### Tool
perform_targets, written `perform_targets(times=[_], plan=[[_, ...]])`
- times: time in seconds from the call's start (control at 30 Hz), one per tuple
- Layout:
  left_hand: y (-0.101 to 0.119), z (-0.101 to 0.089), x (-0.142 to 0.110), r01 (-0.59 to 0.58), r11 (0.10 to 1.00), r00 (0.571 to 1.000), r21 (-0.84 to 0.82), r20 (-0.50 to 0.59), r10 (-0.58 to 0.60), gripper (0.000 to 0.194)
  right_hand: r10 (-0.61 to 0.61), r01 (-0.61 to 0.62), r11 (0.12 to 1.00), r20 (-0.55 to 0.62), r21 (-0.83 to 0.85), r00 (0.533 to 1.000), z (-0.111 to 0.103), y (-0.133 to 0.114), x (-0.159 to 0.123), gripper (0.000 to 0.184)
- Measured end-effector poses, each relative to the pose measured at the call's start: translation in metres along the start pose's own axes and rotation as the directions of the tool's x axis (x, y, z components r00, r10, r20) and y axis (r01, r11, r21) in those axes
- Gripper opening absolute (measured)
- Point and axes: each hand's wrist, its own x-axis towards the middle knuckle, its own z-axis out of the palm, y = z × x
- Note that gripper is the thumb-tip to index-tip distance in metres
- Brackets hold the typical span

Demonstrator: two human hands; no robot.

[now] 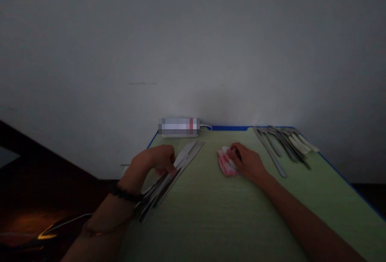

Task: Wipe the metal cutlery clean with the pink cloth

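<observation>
On the left of the table lies a bundle of metal table knives point(161, 189), blades pointing away from me. My left hand point(163, 159) reaches over them from the left, fingers curled down and closed on a knife near the middle of the bundle; the fingertips are partly hidden. Right of centre, my right hand point(245, 163) is closed on a folded pink and white cloth point(226, 164), which rests on the tabletop. The hand covers part of the cloth's right side.
More cutlery point(280, 143) is spread at the back right, some pieces with white handles. A white box point(181, 127) with a cable, its front blurred, stands at the back edge against the wall point(193, 52). The pale green table point(205, 217) has a blue edge.
</observation>
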Motion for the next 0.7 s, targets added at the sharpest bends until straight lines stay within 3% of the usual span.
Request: perform_targets(times=[0.27,0.43,0.57,0.7], plan=[[-0.007,-0.006,-0.005,-0.074,0.997,0.993,0.025,-0.088,0.075,0.013,0.011,-0.011,1.000,-0.009,0.005,1.000,0.000,0.000,0.002,0.033],[0.005,-0.013,-0.021,-0.208,0.976,0.961,0.056,-0.173,0.215,0.015,0.005,-0.005,1.000,0.015,0.025,1.000,-0.004,-0.002,0.001,0.034],[0.022,-0.015,-0.030,-0.360,0.930,0.892,0.073,-0.265,0.366,0.022,-0.044,0.043,0.997,0.016,0.062,0.999,-0.005,-0.003,0.000,0.038],[0.051,0.001,-0.023,-0.484,0.872,0.776,0.069,-0.425,0.465,0.024,-0.014,0.021,0.971,-0.030,0.239,0.999,-0.002,0.003,0.003,0.036]])
